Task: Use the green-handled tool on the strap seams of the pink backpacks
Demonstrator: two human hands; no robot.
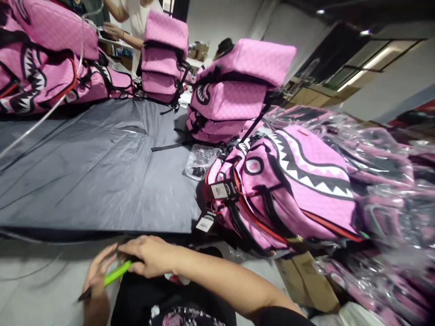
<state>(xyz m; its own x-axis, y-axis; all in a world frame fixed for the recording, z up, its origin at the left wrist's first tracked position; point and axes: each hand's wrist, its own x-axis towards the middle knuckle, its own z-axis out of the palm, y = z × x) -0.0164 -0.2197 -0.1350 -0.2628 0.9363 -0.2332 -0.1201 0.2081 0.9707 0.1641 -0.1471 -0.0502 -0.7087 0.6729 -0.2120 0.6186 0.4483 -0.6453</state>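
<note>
Green tool (pixel 117 274), dark at its lower end, sat in the left hand (pixel 97 276), whose curled fingers gripped it. The right hand (pixel 149 256) met its upper end, fingers bent; I could not tell what they pinched. Beyond stretched a grey tabletop (pixel 102 181), a tagged pink backpack (pixel 316 158) at its right, then stacked pink bags (pixel 231 99) and a person in white (pixel 135 18).

smooth plastic-looking tool (pixel 117 273), creased satiny table cover (pixel 88 181), glossy plastic bags (pixel 380 154), matt cardboard box (pixel 307 283)
</note>
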